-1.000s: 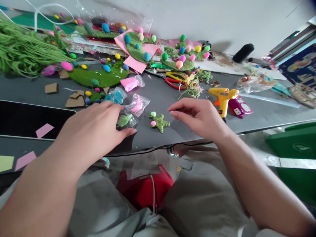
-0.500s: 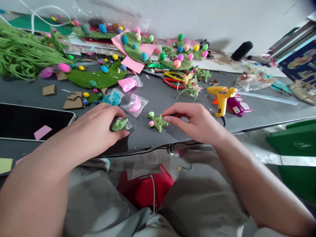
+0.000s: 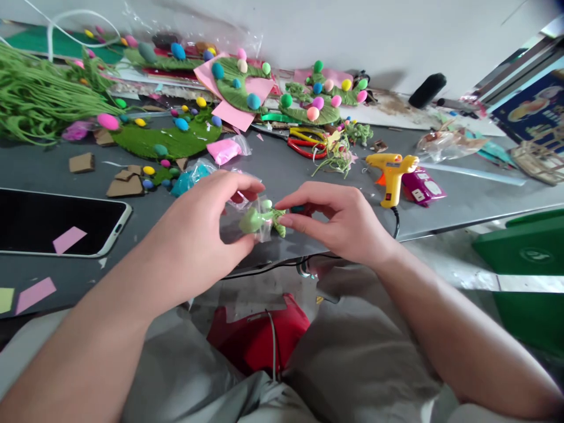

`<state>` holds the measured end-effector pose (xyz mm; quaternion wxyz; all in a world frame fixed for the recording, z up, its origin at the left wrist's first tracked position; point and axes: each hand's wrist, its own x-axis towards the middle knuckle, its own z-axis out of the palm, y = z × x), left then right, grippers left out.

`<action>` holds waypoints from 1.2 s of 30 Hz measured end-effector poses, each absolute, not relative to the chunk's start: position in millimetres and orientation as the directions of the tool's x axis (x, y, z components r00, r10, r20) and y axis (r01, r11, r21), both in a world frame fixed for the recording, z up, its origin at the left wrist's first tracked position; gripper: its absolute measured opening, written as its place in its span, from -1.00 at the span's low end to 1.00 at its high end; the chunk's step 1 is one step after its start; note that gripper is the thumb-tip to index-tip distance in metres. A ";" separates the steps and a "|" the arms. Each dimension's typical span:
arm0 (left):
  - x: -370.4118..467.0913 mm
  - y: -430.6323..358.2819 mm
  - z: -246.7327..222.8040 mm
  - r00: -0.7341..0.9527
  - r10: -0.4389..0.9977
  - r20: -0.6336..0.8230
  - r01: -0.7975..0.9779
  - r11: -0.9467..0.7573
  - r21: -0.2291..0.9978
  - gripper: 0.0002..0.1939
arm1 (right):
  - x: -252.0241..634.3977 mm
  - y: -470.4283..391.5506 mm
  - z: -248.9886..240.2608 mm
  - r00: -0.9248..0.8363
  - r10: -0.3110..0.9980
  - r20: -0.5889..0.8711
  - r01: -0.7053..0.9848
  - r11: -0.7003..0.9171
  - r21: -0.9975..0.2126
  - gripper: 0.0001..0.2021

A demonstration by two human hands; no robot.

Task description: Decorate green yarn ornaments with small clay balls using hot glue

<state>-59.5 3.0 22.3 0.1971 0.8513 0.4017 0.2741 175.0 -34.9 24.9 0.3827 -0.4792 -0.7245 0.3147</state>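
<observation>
My left hand (image 3: pixel 198 235) is lifted just above the grey table (image 3: pixel 286 170) and grips a small clear bag of green clay (image 3: pixel 253 221) between thumb and fingers. My right hand (image 3: pixel 339 220) meets it from the right, its thumb and forefinger pinching the bag's right edge. A small green yarn star with pastel beads (image 3: pixel 278 216) lies on the table right behind the bag, mostly hidden by it. Another clear bag with pink clay (image 3: pixel 241 198) peeks out behind my left fingers.
A phone (image 3: pixel 61 220) lies at the left with pink paper scraps on and near it. A yellow glue gun (image 3: pixel 392 170), red-yellow scissors (image 3: pixel 308 145), bags of pink clay (image 3: pixel 224 150) and teal clay (image 3: pixel 189 176), cardboard bits (image 3: pixel 123 187), green yarn (image 3: pixel 39 100) and pompom-covered green shapes (image 3: pixel 171 138) crowd the back.
My left hand has picked the green clay bag up off the table and carried it right, in front of the yarn star. My right hand has closed in on the bag's edge.
</observation>
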 end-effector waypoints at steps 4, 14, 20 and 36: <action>-50.3 -1.2 13.4 0.515 0.790 0.332 0.515 -0.595 0.618 -0.51 | 175.3 -36.9 25.5 -0.256 0.920 0.296 0.444 0.384 -0.810 -0.80; -37.8 -6.4 2.1 0.492 0.780 0.386 0.405 -0.598 0.692 -0.50 | 179.4 -38.3 21.2 -0.277 0.925 0.260 0.518 0.371 -0.771 -0.76; -33.2 -10.2 -1.8 0.490 0.776 0.397 0.351 -0.592 0.725 -0.51 | 179.5 -39.7 23.1 -0.257 0.941 0.222 0.529 0.329 -0.782 -0.87; -32.2 -11.1 5.5 0.501 0.753 0.427 0.395 -0.638 0.661 -0.66 | 179.6 -38.5 24.2 -0.277 0.933 0.229 0.543 0.349 -0.764 -0.89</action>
